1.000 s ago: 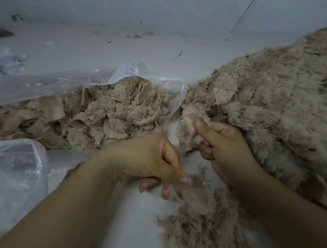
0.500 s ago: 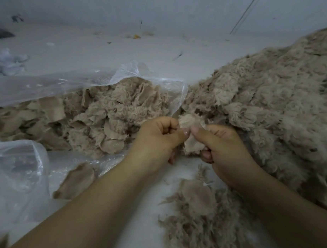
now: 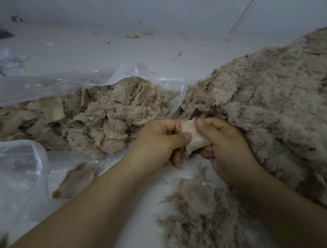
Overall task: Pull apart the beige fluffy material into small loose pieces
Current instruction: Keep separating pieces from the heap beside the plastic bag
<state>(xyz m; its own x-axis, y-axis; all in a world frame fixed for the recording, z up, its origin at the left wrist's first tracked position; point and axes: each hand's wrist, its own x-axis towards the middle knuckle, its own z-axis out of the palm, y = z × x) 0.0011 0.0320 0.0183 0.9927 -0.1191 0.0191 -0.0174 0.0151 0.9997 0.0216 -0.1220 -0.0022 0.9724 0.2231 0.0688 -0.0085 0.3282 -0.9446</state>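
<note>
A big heap of fluffy beige stuff (image 3: 278, 111) filled the right side, cut off by the frame's right edge, lying on a pale floor (image 3: 94, 50). To the left, an open clear plastic bag (image 3: 22, 169) held torn beige bits (image 3: 101, 114), its left part running out of view. Loose tufts (image 3: 199, 221) lay near the bottom edge, partly hidden under the right forearm. Both hands met in the middle: the left hand (image 3: 157, 146) and right hand (image 3: 227, 147) each pinched one small beige piece (image 3: 194, 138), fingers curled and clamped on it, its lower edge hidden behind them
</note>
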